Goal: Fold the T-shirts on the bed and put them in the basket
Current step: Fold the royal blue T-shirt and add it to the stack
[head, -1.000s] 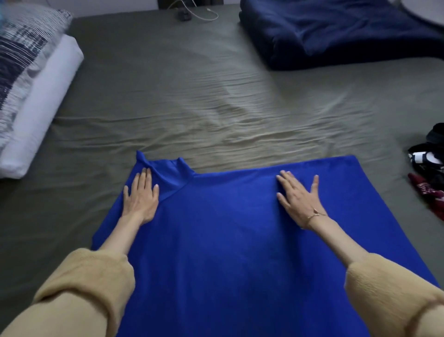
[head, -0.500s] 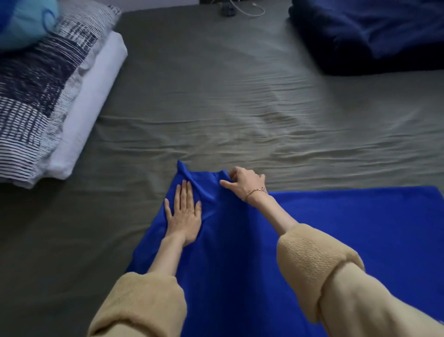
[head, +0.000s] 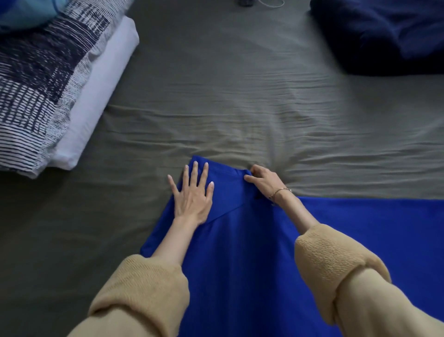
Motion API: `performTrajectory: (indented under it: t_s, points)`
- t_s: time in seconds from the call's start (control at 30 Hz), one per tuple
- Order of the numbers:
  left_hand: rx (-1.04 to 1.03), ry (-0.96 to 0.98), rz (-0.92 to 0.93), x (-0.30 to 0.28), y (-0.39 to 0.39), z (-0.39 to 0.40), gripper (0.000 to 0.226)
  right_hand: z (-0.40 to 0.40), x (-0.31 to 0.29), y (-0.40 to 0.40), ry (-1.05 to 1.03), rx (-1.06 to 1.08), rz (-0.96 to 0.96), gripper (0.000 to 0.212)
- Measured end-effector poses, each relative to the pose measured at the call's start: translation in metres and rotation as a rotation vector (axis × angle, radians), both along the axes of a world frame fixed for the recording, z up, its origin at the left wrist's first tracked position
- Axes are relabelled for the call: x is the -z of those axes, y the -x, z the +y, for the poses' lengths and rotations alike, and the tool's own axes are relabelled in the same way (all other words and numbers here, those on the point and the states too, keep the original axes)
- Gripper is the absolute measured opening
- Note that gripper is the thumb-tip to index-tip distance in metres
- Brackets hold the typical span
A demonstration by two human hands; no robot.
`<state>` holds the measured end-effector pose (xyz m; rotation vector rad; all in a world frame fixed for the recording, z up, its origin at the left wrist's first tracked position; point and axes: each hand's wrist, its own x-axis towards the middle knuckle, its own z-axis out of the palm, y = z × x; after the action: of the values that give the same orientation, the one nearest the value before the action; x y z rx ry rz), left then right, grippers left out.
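Note:
A bright blue T-shirt [head: 252, 252] lies spread flat on the grey bed sheet [head: 228, 101], reaching to the right edge of the view. Its sleeve is folded over at the far left corner. My left hand [head: 192, 194] lies flat on that folded sleeve, fingers straight and spread. My right hand [head: 264, 180] pinches the sleeve's far edge between thumb and curled fingers. No basket is in view.
A striped pillow [head: 40, 79] on a white pillow [head: 101, 96] sits at the far left. A dark blue folded blanket [head: 384, 33] lies at the far right. A cable and small device [head: 247, 3] rest at the bed's far edge.
My right hand moved left from the middle of the shirt to the sleeve and took hold of its edge. The view swung left. My left hand stays flat on the sleeve.

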<state>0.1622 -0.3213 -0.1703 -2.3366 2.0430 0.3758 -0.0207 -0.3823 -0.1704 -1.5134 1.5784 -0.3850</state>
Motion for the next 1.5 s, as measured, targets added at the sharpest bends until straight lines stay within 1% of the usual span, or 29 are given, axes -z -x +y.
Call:
performTrajectory:
  t_s: [0.07, 0.17, 0.27, 0.33, 0.4, 0.47, 0.53, 0.57, 0.6, 0.67, 0.7, 0.77, 0.83, 0.9, 0.97, 1.07, 1.1, 1.17, 1.2, 1.27, 1.33, 1.4, 1.5]
  points:
    - [0.018, -0.034, -0.020, 0.003, -0.008, -0.005, 0.055, -0.001, 0.002, 0.002, -0.004, 0.010, -0.056, 0.016]
    - [0.019, -0.030, -0.040, 0.004, -0.010, -0.006, 0.057, 0.001, 0.003, 0.003, -0.001, 0.047, -0.123, 0.024]
    - [0.025, -0.008, -0.070, -0.001, -0.013, -0.002, 0.058, 0.005, 0.000, 0.003, 0.020, 0.115, -0.141, 0.032]
    - [0.029, 0.003, -0.057, -0.006, -0.015, 0.007, 0.056, 0.010, -0.005, 0.004, 0.118, 0.165, -0.135, 0.032]
    - [0.035, 0.019, -0.043, -0.011, -0.017, 0.020, 0.055, 0.019, -0.010, 0.009, 0.281, 0.127, -0.114, 0.032]
    - [0.050, 0.027, -0.051, -0.013, -0.019, 0.029, 0.057, 0.027, -0.010, 0.011, 0.385, -0.023, -0.055, 0.032]
    - [0.064, 0.032, -0.073, -0.014, -0.022, 0.042, 0.069, 0.035, -0.002, 0.011, 0.406, -0.163, 0.081, 0.029]
    - [0.061, 0.033, -0.075, -0.013, -0.023, 0.045, 0.073, 0.038, 0.002, 0.012, 0.422, -0.173, 0.137, 0.024]
    - [0.054, 0.038, -0.077, -0.012, -0.024, 0.048, 0.074, 0.042, 0.003, 0.011, 0.453, -0.136, 0.163, 0.020]
    - [0.054, 0.050, -0.090, -0.012, -0.026, 0.052, 0.075, 0.047, -0.001, 0.010, 0.533, -0.059, 0.227, 0.019]
    - [0.062, 0.053, -0.100, -0.011, -0.025, 0.057, 0.076, 0.051, -0.004, 0.009, 0.574, -0.048, 0.303, 0.020]
    - [0.068, 0.041, -0.096, -0.010, -0.023, 0.068, 0.077, 0.062, -0.006, 0.009, 0.652, -0.064, 0.438, 0.019]
    - [0.065, 0.042, -0.081, -0.011, -0.019, 0.082, 0.077, 0.077, -0.007, 0.011, 0.688, -0.095, 0.481, 0.017]
    - [0.083, 0.039, -0.082, -0.013, -0.013, 0.098, 0.077, 0.095, -0.009, 0.012, 0.665, -0.185, 0.482, 0.020]
    - [0.104, 0.034, -0.076, -0.014, -0.009, 0.124, 0.076, 0.123, -0.006, 0.010, 0.605, -0.316, 0.489, 0.030]
    - [0.091, -0.003, -0.055, -0.010, -0.006, 0.164, 0.075, 0.162, -0.001, 0.010, 0.485, -0.476, 0.599, 0.050]
    - [0.075, -0.018, -0.047, -0.009, -0.004, 0.177, 0.070, 0.174, -0.001, 0.012, 0.447, -0.510, 0.626, 0.053]
    - [0.044, -0.049, -0.034, -0.008, 0.000, 0.207, 0.052, 0.199, -0.002, 0.016, 0.389, -0.555, 0.622, 0.056]
    - [0.030, -0.067, -0.019, -0.006, 0.002, 0.222, 0.049, 0.210, -0.002, 0.016, 0.350, -0.571, 0.604, 0.057]
    - [0.003, -0.068, 0.007, 0.001, 0.006, 0.249, 0.050, 0.233, 0.000, 0.015, 0.307, -0.601, 0.565, 0.058]
    - [-0.027, -0.044, 0.009, 0.005, 0.009, 0.277, 0.052, 0.261, -0.003, 0.013, 0.323, -0.650, 0.546, 0.059]
    - [-0.049, -0.012, 0.005, 0.008, 0.014, 0.303, 0.059, 0.289, -0.005, 0.012, 0.334, -0.706, 0.537, 0.060]
    - [-0.091, 0.018, 0.061, 0.008, 0.022, 0.336, 0.052, 0.330, -0.007, 0.010, 0.335, -0.779, 0.525, 0.060]
